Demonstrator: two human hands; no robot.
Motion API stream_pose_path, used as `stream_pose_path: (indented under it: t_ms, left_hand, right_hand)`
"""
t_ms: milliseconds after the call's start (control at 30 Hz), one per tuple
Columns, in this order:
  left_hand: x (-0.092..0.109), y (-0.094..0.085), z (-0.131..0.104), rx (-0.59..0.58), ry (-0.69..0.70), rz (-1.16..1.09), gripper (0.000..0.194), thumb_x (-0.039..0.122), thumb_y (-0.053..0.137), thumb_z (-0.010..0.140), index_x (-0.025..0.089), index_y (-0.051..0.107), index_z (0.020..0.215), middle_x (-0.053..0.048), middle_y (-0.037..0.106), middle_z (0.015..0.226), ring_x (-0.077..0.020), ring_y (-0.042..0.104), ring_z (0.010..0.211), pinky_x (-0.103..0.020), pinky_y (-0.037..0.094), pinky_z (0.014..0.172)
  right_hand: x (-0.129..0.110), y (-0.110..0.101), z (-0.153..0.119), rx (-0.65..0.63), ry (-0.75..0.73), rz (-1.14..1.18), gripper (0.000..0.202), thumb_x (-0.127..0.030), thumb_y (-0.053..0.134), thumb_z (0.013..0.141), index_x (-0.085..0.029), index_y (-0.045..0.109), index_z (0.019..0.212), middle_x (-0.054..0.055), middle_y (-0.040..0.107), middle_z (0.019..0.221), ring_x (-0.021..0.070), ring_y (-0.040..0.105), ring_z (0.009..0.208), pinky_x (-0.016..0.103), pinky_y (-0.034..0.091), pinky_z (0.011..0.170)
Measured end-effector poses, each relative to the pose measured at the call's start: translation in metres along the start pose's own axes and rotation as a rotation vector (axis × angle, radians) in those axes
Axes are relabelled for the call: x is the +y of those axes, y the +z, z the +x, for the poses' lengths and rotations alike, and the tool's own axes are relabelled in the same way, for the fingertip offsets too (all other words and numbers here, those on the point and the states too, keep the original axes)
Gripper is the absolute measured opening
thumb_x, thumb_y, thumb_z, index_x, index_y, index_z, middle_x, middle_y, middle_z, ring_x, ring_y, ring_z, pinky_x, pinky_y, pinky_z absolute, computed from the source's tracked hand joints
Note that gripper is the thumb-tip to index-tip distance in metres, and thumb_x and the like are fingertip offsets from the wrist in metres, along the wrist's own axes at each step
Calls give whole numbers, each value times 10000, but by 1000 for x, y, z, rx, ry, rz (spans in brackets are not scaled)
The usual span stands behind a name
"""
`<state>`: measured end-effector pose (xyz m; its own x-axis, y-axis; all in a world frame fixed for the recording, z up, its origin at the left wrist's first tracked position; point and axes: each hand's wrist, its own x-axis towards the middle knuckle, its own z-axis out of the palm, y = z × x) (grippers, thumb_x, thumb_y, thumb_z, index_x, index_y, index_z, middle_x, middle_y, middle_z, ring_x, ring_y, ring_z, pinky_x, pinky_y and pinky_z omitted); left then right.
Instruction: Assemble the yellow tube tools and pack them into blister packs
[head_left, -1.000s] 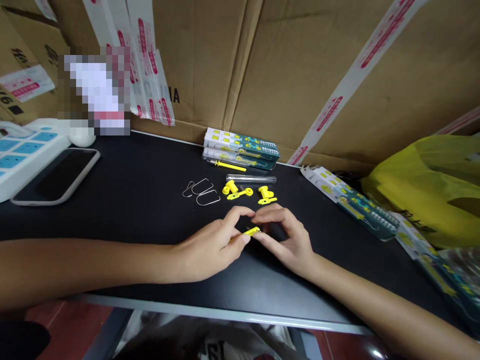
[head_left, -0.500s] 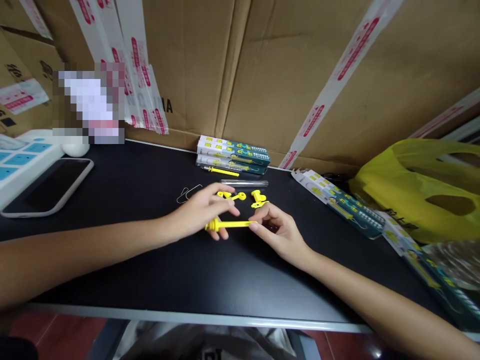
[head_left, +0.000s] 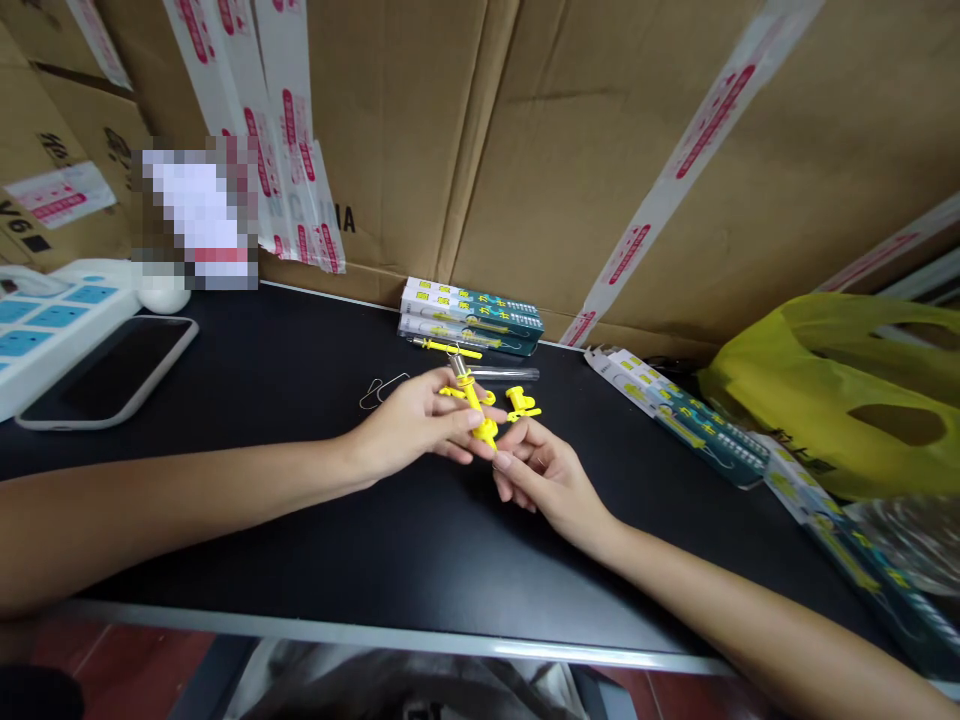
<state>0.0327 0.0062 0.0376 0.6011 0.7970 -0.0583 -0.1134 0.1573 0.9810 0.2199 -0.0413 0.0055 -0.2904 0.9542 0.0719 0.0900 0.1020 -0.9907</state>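
Note:
My left hand (head_left: 409, 420) is closed round a yellow plastic rod (head_left: 472, 394), thumb and fingers on its lower half. A silvery metal coil (head_left: 458, 367) shows at the rod's upper end, and the rod is tilted with a wider yellow piece (head_left: 487, 430) at its lower end. With thumb and forefinger pinched, my right hand (head_left: 555, 480) is at the narrow tip of that lower end. Behind the hands lie loose yellow plastic parts (head_left: 519, 400), a clear tube (head_left: 502, 374) and a second yellow rod (head_left: 450, 349). Bent wire hooks (head_left: 381, 390) lie left of them.
Printed boxes (head_left: 471, 315) are stacked against the cardboard (head_left: 390, 120) at the back. More boxes (head_left: 675, 415) lie along the right, beside a yellow plastic bag (head_left: 810, 380). A phone (head_left: 109, 372) and a white power strip (head_left: 56, 315) are at the left on the black table (head_left: 360, 560).
The yellow rod has turned from level to steeply tilted, its coil end now up and away. My left fingers have closed round it, and my right hand has shifted slightly down at its other end.

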Motion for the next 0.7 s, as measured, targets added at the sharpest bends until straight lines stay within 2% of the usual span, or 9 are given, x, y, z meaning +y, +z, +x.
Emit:
stream_pose_path:
  t_ms: [67,133,267,367,533,600,700]
  left_hand:
    - [-7,3,-2,-54,22,84,240,283,602,844,134,545,1023,-81,706,945,-110,666,584,-169,477,446]
    - [-11,4,-4,-35,93,185,235,305,608,833,124,606,982,-77,702,924,-88,626,555,-149,395,389]
    - [-7,3,-4,98,254,225,175,264,660,786,119,647,883,-67,702,940,-126,644,774,-191,483,600]
    - [-3,2,-3,119,267,103,200,281,666,786,120,622,897,-49,699,864,-150,656,826,-250,517,722]
    - [-3,1,-2,103,307,42,195,278,656,797,134,597,914,-15,664,815,-120,641,736,-249,529,695]
    - [-6,1,-2,98,333,78,178,260,654,793,132,602,906,-6,648,800,-100,616,689,-224,512,662]
    - [-13,2,-4,86,335,138,149,247,654,788,136,593,866,6,629,781,-91,597,677,-204,486,645]
  right_hand:
    - [0,3,-2,-36,37,93,241,-366,590,866,-197,432,800,-59,596,538,37,422,358,133,302,341]
    - [0,5,-3,-84,61,180,223,-350,577,878,-202,422,819,-48,636,572,43,465,364,123,334,336]
    - [3,6,-3,-167,84,278,185,-329,553,897,-200,427,858,-14,683,652,56,531,401,120,359,336]
    - [3,6,-2,-210,108,255,177,-337,547,899,-180,465,884,-2,677,663,51,517,394,125,341,329]
    - [2,6,-4,-274,118,129,181,-332,542,905,-156,506,931,3,645,665,23,418,401,141,293,368]
    - [1,7,-5,-249,103,98,176,-324,558,896,-171,497,958,-6,622,699,23,391,432,149,300,392]
    - [1,7,-6,-150,49,34,192,-321,597,868,-195,497,973,2,580,798,45,437,528,153,331,414]
